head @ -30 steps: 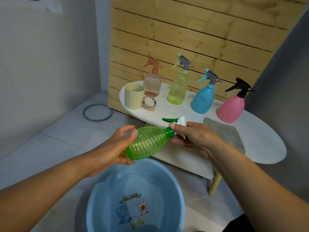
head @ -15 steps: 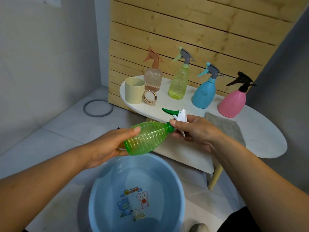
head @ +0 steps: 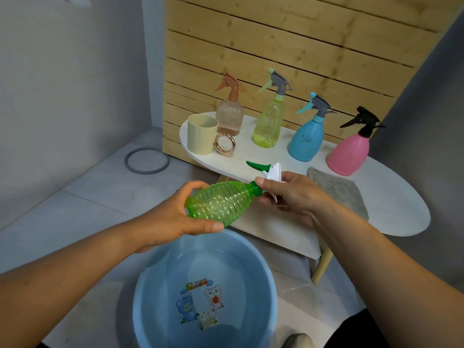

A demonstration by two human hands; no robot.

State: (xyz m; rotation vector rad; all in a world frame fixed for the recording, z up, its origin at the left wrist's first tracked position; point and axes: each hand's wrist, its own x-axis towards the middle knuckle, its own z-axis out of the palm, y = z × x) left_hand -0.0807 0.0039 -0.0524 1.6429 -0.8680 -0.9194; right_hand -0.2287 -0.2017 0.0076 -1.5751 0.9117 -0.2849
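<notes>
Over the last second the left hand changes its hold on the green spray bottle. It goes from a loose cup under the base to a full wrap, fingers curled over the top of the base and thumb pressed along the underside. The right hand keeps its grip on the white spray head, thumb tip against the green collar, and the green nozzle points the same way as before. This looks like unscrewing in progress, with the left hand re-gripping to turn the body while the right holds the head steady. The head sits on the neck with no gap showing, so it is probably not off yet.

The bottle lies almost level in the air, just off the near edge of the tabletop and above the far rim of the blue basin on the floor. Its clear ribbed body shows no liquid line and seems empty. Whether the basin holds shallow water cannot be told, though the cartoon print on its bottom shows clearly.

Along the far edge of the tabletop stand a cream cup, whose inside is hidden, and four capped spray bottles:
- The peach bottle is darker at its foot, perhaps from a little liquid.
- The yellow-green bottle has contents that are unclear.
- The blue bottle is opaque.
- The pink bottle is opaque too.
</notes>
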